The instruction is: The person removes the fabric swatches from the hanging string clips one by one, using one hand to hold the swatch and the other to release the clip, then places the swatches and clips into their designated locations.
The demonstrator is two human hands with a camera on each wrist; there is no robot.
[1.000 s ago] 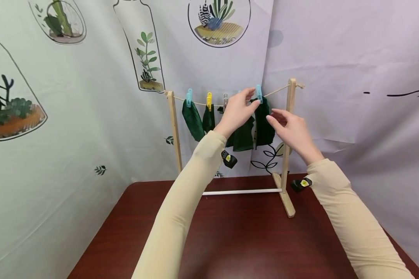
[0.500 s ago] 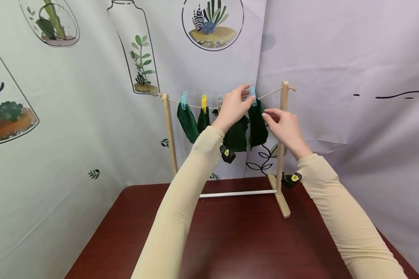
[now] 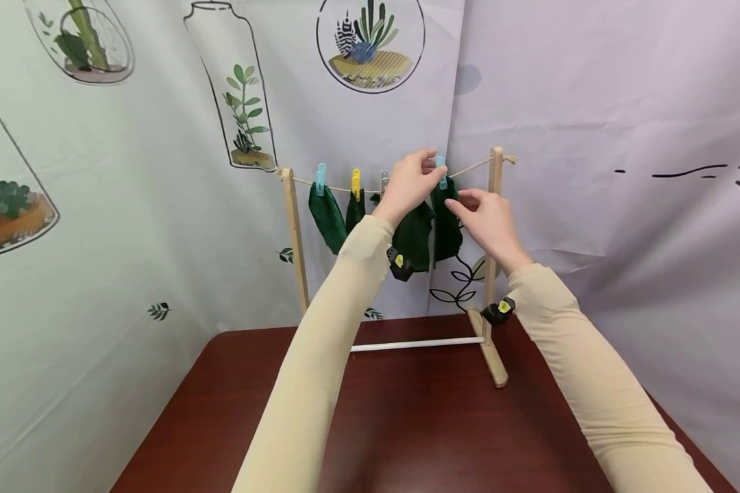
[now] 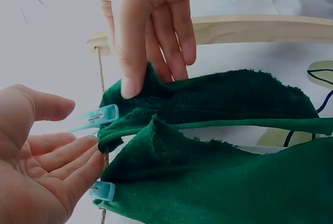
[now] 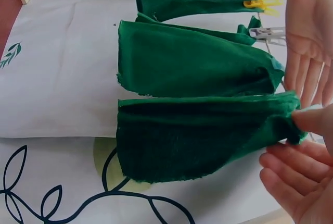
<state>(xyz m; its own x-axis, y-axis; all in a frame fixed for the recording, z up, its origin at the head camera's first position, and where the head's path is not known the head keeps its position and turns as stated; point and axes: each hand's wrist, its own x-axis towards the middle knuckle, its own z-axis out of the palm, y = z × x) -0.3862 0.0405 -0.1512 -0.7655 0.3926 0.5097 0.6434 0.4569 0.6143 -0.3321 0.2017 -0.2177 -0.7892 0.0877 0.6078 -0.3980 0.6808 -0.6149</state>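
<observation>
Green velvety cloths hang from a string line, held by clothespins. In the head view my left hand (image 3: 410, 185) is beside the rightmost blue clothespin (image 3: 440, 171). Seen from the left wrist, that clothespin's handles lie between my left hand's (image 4: 41, 166) parted thumb and fairly straight fingers, with no clear grip. My right hand (image 3: 488, 218) pinches the upper edge of the rightmost green cloth (image 3: 447, 222). In the right wrist view, the right thumb lies on this cloth (image 5: 208, 140) near the clothespin, with fingers behind it.
The string (image 3: 469, 168) runs between two wooden posts (image 3: 490, 274). To the left are another blue clothespin (image 3: 321, 179), a yellow clothespin (image 3: 355, 183) and a grey clothespin (image 5: 268, 34). A white rod (image 3: 416, 344) joins the stand low above the dark red table (image 3: 419, 424). A printed curtain (image 3: 530, 82) hangs behind.
My right hand has moved left onto the rightmost cloth and now pinches its edge. The left hand stays by the blue clothespin. The head view has shifted slightly.
</observation>
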